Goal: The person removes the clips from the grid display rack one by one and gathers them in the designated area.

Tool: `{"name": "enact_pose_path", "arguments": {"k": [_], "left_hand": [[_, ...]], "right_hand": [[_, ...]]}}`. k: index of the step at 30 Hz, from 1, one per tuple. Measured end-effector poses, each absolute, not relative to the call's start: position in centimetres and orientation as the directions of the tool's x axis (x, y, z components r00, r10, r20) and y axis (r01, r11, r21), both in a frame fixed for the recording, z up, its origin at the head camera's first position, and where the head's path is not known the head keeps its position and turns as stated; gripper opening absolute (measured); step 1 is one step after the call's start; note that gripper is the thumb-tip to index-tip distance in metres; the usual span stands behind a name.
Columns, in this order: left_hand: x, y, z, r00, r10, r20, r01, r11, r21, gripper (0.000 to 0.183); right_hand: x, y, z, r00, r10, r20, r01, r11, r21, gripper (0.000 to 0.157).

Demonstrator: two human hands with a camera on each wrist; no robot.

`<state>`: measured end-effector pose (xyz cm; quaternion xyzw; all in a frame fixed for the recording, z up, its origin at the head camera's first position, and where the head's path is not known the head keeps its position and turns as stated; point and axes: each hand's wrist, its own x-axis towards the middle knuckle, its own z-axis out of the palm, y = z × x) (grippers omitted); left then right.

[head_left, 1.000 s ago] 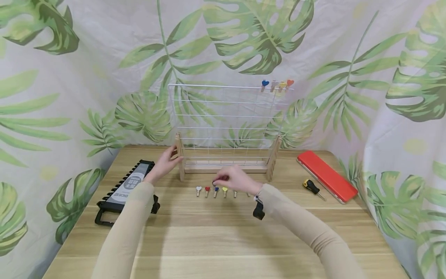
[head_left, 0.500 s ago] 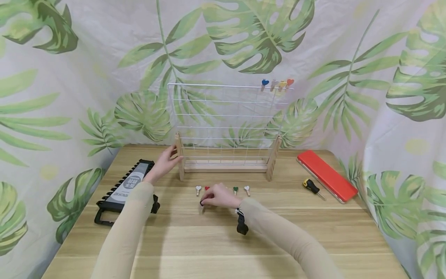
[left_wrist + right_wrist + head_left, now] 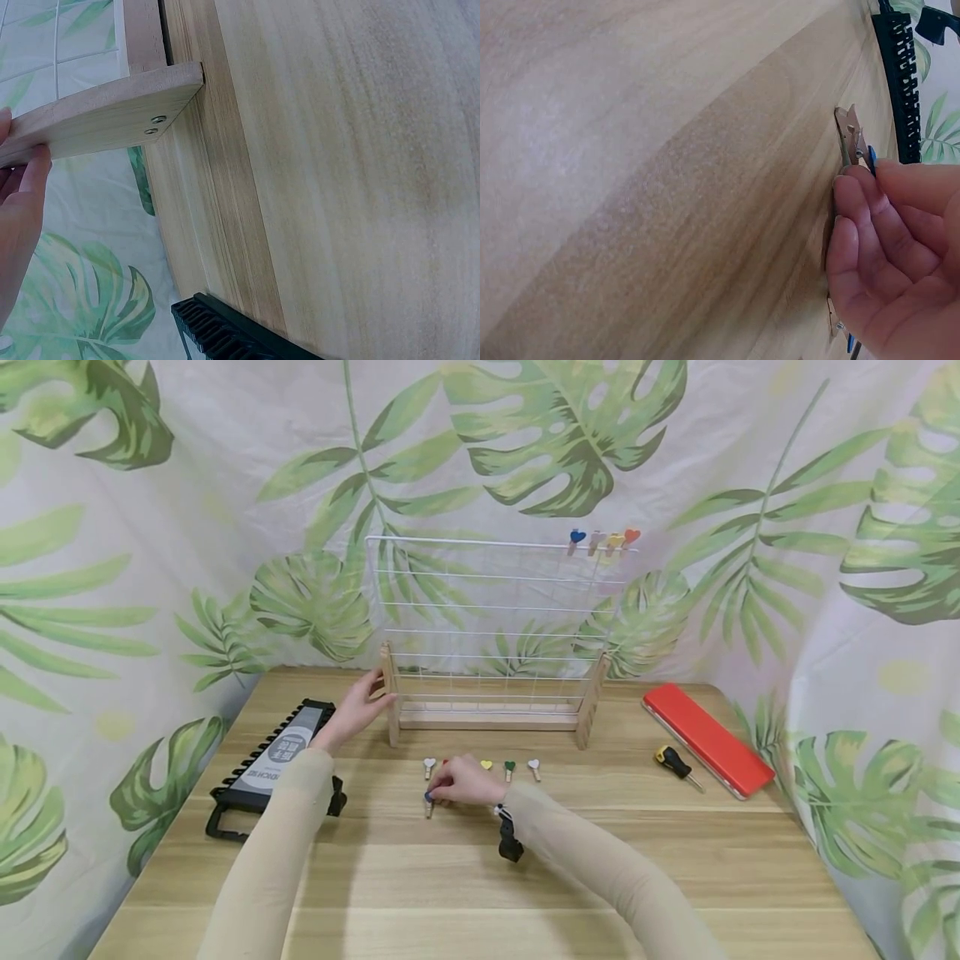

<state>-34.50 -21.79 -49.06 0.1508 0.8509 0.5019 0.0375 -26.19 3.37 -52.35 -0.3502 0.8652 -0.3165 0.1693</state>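
My left hand holds the left wooden leg of a white wire grid rack, thumb and fingers on either side. In the head view my right hand is low over the table, just in front of a row of small clothespins. Between its thumb and fingertips it pinches a wooden clothespin with a blue heart. Behind this hand, the row shows a white-heart clothespin, a yellow-heart one, a green-heart one and another white one. The hand partly covers the row.
Several heart clothespins are clipped along the rack's top bar at the right. A black and grey tool holder lies at the left. To the right are a yellow-black screwdriver and a red case. A leaf-print cloth hangs behind.
My right hand has come from close to the rack, over the row, to a spot nearer and further left, holding the clothespin. The left hand stays on the leg.
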Motion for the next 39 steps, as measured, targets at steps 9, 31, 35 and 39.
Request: {"name": "enact_pose_path", "arguments": {"k": [9, 31, 35, 39], "left_hand": [[-34.5, -21.8, -49.1, -0.953, 0.295, 0.075, 0.203, 0.434, 0.878, 0.066], [-34.2, -22.0, -48.9, -0.955, 0.292, 0.057, 0.187, 0.441, 0.878, 0.071], [-34.3, -21.8, -48.9, -0.953, 0.293, 0.073, 0.206, 0.45, 0.869, 0.069], [-34.5, -21.5, -49.0, -0.949, 0.302, 0.09, 0.224, 0.443, 0.868, 0.068]], "right_hand": [[-26.6, 3.9, -52.5, -0.683, -0.73, -0.021, -0.575, 0.555, -0.602, 0.011], [-29.5, 15.1, -28.1, -0.699, -0.485, 0.525, -0.711, 0.543, -0.446, 0.022], [-30.6, 17.8, -23.4, -0.651, -0.391, 0.651, -0.715, 0.604, -0.352, 0.021], [-32.2, 20.1, -20.9, -0.633, -0.358, 0.686, -0.686, 0.67, -0.284, 0.022]]}}
